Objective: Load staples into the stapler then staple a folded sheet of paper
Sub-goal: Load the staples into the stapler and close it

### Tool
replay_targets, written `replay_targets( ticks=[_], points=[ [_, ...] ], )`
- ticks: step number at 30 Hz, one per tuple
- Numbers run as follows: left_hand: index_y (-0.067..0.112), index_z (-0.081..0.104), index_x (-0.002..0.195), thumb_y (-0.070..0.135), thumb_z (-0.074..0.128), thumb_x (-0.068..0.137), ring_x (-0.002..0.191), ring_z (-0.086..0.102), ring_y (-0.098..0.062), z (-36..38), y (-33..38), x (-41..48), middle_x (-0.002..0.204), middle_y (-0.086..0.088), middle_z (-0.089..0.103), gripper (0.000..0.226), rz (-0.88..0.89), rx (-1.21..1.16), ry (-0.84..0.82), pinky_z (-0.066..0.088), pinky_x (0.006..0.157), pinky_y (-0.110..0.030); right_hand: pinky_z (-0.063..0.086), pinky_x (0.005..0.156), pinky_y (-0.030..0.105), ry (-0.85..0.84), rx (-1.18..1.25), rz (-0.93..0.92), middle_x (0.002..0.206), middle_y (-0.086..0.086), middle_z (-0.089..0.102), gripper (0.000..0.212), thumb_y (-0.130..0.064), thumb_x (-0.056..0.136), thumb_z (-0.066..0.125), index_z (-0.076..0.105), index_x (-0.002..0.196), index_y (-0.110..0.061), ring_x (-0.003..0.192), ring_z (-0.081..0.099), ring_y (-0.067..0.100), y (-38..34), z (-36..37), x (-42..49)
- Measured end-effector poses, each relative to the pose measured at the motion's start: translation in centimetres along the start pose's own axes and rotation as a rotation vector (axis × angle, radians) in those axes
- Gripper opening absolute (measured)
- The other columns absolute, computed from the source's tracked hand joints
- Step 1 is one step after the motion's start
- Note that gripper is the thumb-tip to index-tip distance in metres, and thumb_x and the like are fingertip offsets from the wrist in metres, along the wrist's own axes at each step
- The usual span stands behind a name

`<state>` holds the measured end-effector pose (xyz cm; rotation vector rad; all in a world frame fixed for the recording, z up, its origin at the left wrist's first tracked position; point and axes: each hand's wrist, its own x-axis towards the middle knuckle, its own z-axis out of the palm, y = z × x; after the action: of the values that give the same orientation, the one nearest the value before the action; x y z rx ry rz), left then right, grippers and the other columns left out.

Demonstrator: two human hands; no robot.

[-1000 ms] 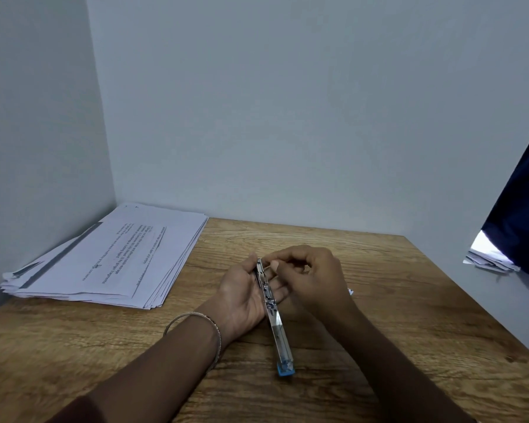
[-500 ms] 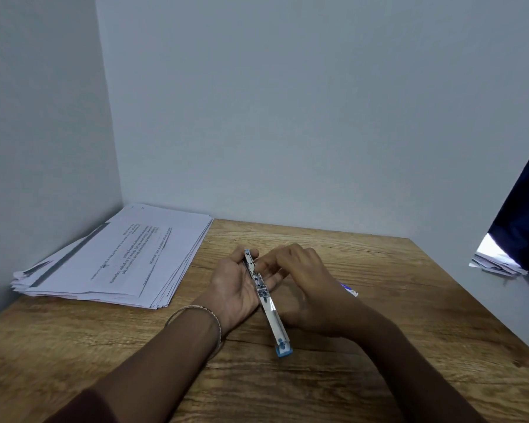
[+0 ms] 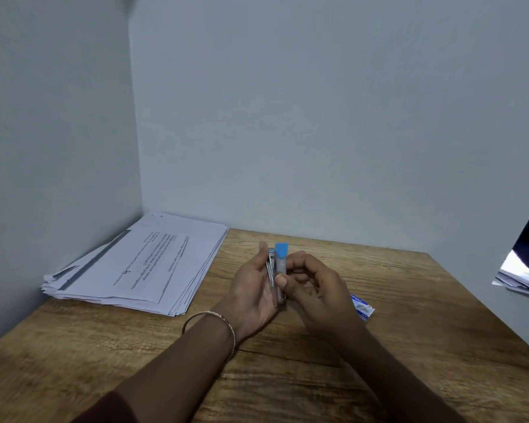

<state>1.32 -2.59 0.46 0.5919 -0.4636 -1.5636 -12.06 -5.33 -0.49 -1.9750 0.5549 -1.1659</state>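
A small stapler [image 3: 279, 264] with a clear body and a blue tip sits between both hands above the middle of the wooden table [image 3: 409, 331]. Its blue end points away from me and its top part lies folded almost against the metal staple channel. My left hand [image 3: 251, 293] cradles it from the left, palm up. My right hand [image 3: 310, 285] grips it from the right, thumb pressing on the clear top. A stack of printed paper sheets [image 3: 141, 261] lies at the table's back left corner.
A small blue and white staple box [image 3: 362, 308] lies on the table just right of my right hand. Grey walls close the back and left sides. At the far right edge, beyond the table, more papers [image 3: 519, 279] and dark fabric show.
The stapler lay fully opened out, its blue end toward me. Its top part has now swung over so the blue end points away, nearly closed on the channel. The view shifted right.
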Motion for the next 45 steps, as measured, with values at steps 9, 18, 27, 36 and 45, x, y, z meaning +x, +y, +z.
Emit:
replay_targets(
  ticks=[9,18,27,36,45],
  points=[
    [0.015,0.072,0.109,0.088,0.032,0.08,0.078,0.073,-0.025,-0.3,-0.6,0.3,0.089,-0.01,0.075,0.088,0.183,0.322,-0.075,0.05,0.076,-0.04,0.056,0.095,0.056,-0.026,0.194,0.219,0.112,0.012,0.075,0.041,-0.03,0.088,0.069,0.065,0.129,-0.025,0.109,0.071,0.028,1.5,-0.1,0.2],
    [0.053,0.061,0.098,0.042,0.057,0.099,0.113,0.067,-0.022,0.8,-2.5,-0.9,0.115,-0.013,0.068,0.012,0.445,0.754,-0.09,0.054,0.096,-0.036,0.048,0.109,0.053,-0.014,0.076,0.232,0.125,0.005,0.071,0.036,-0.008,0.102,0.051,0.058,0.136,-0.017,0.123,0.064,0.019,2.2,-0.1,0.1],
    [0.013,0.055,0.118,0.035,0.062,0.097,0.115,0.064,-0.035,0.5,-1.8,-0.8,0.117,-0.021,0.065,0.031,0.439,0.775,-0.087,0.052,0.098,-0.05,0.051,0.107,0.048,0.008,0.037,0.167,0.131,-0.001,0.068,0.044,-0.011,0.097,0.057,0.055,0.14,-0.021,0.124,0.063,0.016,2.0,-0.1,0.2],
    [0.022,0.06,0.118,0.054,0.046,0.097,0.117,0.056,-0.022,-2.6,4.1,-2.2,0.121,0.001,0.065,0.041,0.539,2.026,0.677,0.043,0.097,-0.041,0.055,0.086,0.035,0.12,0.247,0.29,0.106,0.004,0.077,0.034,-0.034,0.083,0.07,0.067,0.115,-0.024,0.1,0.074,0.018,2.7,-0.7,0.4],
    [0.029,0.06,0.125,0.061,0.052,0.092,0.128,0.05,-0.026,-7.3,9.0,-7.4,0.132,-0.001,0.061,0.046,0.289,2.043,1.048,0.034,0.103,-0.046,0.045,0.063,0.025,0.007,-0.07,0.207,0.074,-0.012,0.066,0.007,-0.026,0.089,0.068,0.067,0.093,-0.031,0.068,0.058,0.007,0.4,-1.0,-0.5]
  ],
)
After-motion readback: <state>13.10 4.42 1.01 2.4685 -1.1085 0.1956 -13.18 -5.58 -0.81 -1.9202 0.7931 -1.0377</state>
